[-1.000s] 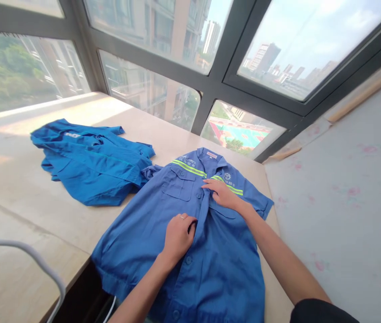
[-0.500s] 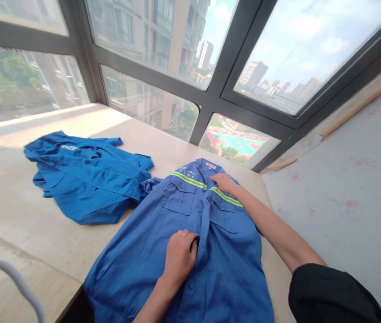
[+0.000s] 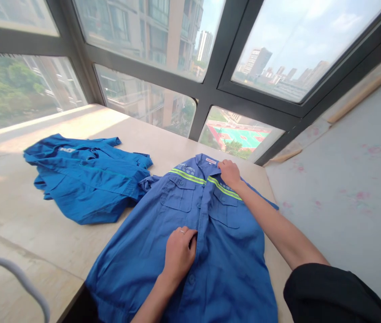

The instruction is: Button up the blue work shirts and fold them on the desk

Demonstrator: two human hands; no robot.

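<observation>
A blue work shirt (image 3: pixel 150 251) with yellow-green reflective stripes lies front up on the wooden table (image 3: pixel 25 224), collar toward the window. My left hand (image 3: pixel 180 253) rests on the shirt's middle, fingers curled and pinching the button placket. My right hand (image 3: pixel 229 172) reaches to the collar on the right side, fingers closed on the collar fabric.
A second, brighter blue garment (image 3: pixel 85 175) lies crumpled on the table to the left. A white curved bar (image 3: pixel 18 278) crosses the lower left corner. Large windows with dark frames (image 3: pixel 210 80) stand behind the table. A pale floral surface (image 3: pixel 345 179) lies to the right.
My right hand has moved from the shirt's chest up to the collar. My left hand has stayed on the placket. The view has shifted slightly.
</observation>
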